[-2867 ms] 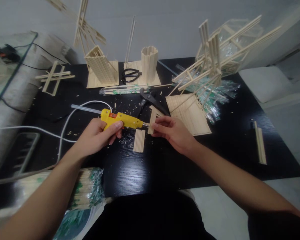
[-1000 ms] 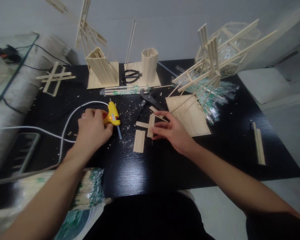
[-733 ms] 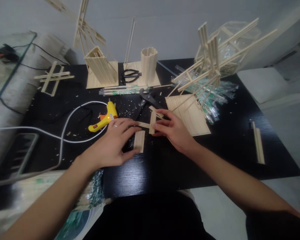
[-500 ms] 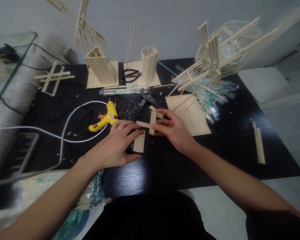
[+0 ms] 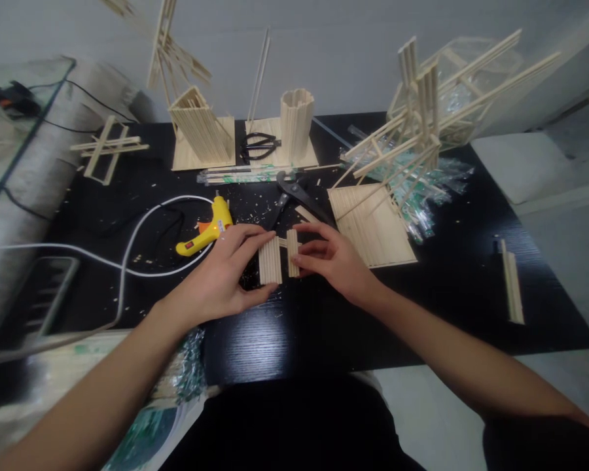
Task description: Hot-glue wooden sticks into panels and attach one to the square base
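Left hand [image 5: 220,275] pinches wide, flat pale-wood stick panel [image 5: 269,260] by its ends; right hand [image 5: 341,261] pinches narrow pale-wood strip [image 5: 293,253] alongside, seemingly for edge alignment.

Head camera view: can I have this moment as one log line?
left hand: grips broad pale wooden-stick panel | right hand: grips narrow pale wooden-stick strip | yellow plastic glue gun: on black table

I see my left forearm [image 5: 112,366] reaching in from seven o'clock, its hand [image 5: 223,275] back up, thumb pointing toward three and fingers toward two, closed in a wide grip. My right forearm [image 5: 446,347] slants in from four o'clock; the right hand [image 5: 341,265] pinches, thumb pointing toward nine, fingers bent.
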The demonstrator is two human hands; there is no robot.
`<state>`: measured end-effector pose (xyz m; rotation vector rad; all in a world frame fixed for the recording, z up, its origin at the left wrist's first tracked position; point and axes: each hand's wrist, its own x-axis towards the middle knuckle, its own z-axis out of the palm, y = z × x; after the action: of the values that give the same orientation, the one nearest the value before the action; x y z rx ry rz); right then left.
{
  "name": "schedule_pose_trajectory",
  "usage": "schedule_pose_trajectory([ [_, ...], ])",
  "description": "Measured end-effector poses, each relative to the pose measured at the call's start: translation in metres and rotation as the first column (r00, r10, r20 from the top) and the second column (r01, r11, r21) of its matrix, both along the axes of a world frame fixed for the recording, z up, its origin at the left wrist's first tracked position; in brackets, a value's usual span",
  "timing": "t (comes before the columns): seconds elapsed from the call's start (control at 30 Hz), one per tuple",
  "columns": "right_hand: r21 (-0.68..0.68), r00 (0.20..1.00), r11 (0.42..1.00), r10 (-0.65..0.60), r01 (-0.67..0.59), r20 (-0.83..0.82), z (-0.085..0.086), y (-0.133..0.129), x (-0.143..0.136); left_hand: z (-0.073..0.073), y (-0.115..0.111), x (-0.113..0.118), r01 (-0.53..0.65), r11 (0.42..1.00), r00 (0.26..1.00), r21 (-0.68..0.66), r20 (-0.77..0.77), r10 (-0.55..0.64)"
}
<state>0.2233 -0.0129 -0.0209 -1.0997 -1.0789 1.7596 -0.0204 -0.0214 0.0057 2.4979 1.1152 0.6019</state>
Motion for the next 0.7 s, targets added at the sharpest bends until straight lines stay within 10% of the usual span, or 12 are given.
schedule_pose_trajectory([
  [0.7, 0.015, 0.999, 0.999, 0.048, -0.048, 0.016, 0.0005, -0.0061, -0.0044, 0.001, -0.0015, 0.001, -0.003, 0.999, 1.0, -0.032, -0.008, 0.002],
])
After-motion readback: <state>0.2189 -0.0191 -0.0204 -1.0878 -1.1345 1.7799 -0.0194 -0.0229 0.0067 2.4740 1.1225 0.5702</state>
